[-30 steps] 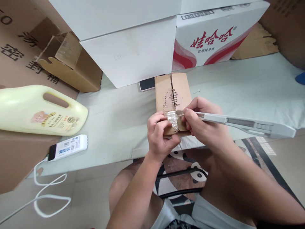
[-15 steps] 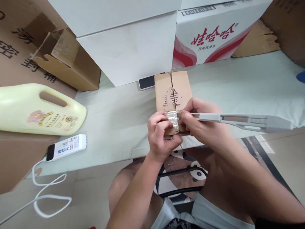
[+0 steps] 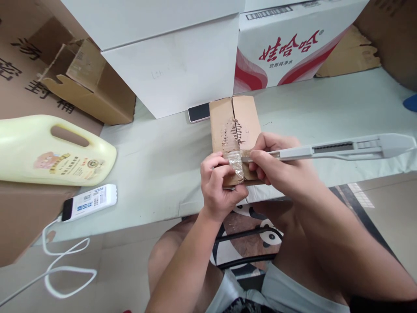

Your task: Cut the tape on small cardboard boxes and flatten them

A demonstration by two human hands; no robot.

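Observation:
A small brown cardboard box (image 3: 249, 115) lies on the covered table, with a dark seam between its two top flaps. Wrinkled clear tape (image 3: 235, 163) crosses the seam near the edge closest to me. My left hand (image 3: 220, 184) grips that near left corner, fingers curled over the top beside the tape. In my right hand (image 3: 280, 163) is a grey-white utility knife (image 3: 332, 150), pinched close to its blade end. Its metal blade touches the tape at the seam, and the handle sticks out to the right. The exact tip is hard to make out.
A black-screened phone (image 3: 198, 113) lies behind the box, before a white carton (image 3: 176, 69) and a red-and-white carton (image 3: 286, 56). To the left are an open cardboard box (image 3: 97, 95), a pale yellow jug (image 3: 74, 152) and a white corded device (image 3: 89, 203).
The knife's handle end has swung upward and its body has rolled, showing the dark slot. My right fingers shifted slightly; the left hand stays on the box.

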